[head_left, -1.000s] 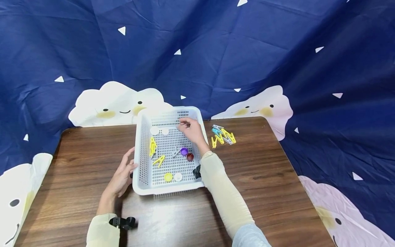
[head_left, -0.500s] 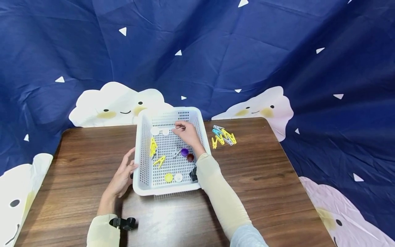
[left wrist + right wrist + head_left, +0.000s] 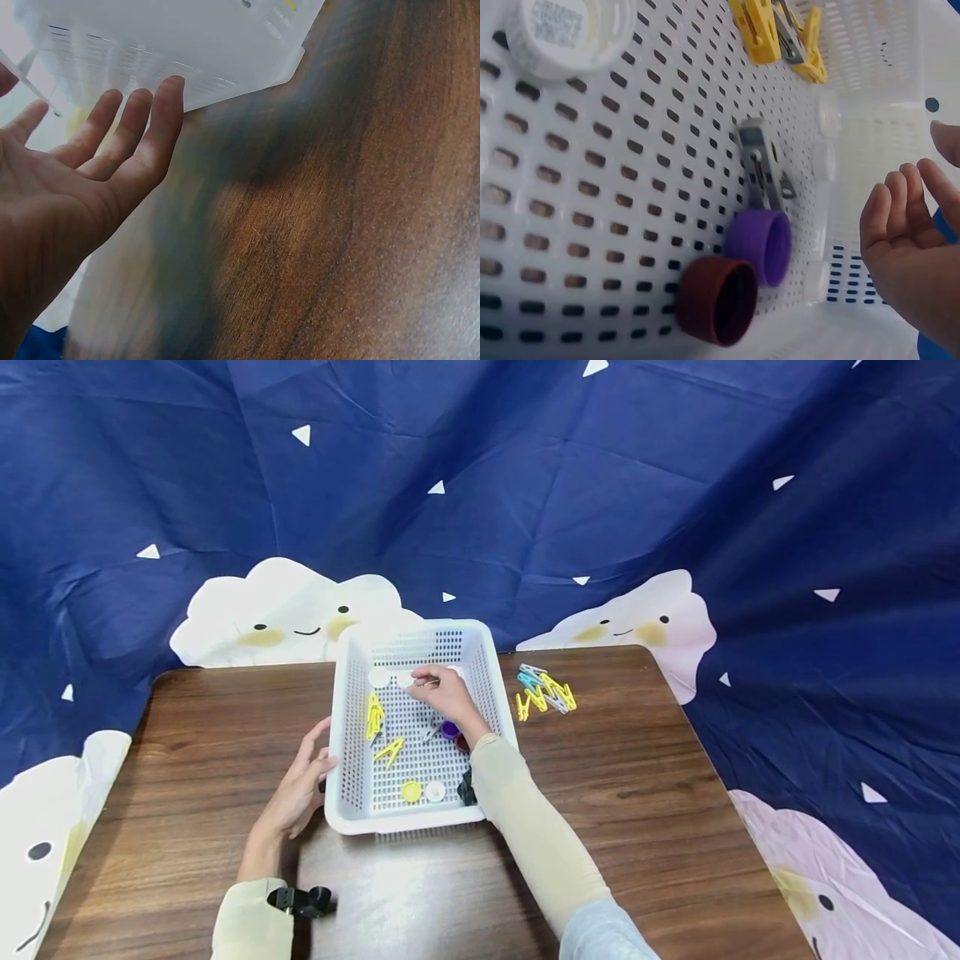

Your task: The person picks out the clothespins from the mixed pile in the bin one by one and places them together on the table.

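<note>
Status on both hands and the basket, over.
Left hand at basket's left side. Right hand inside, near white cap, nothing visibly held. Basket holds caps, clothespins. Right arm partly hides reddish-brown cap in head view.

Cream sleeves (image 3: 536,835) meet pale blue-grey cloth (image 3: 606,935) at near right; a black strap (image 3: 281,899) circles the left wrist.

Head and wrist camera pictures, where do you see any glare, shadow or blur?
Head view: bright glare on the wooden table on the person's side of the basket; left wrist view: a dark, soft-edged shadow on the table beside the basket; right wrist view: the far white caps look soft and pale, while the purple cap stands out more clearly.
</note>
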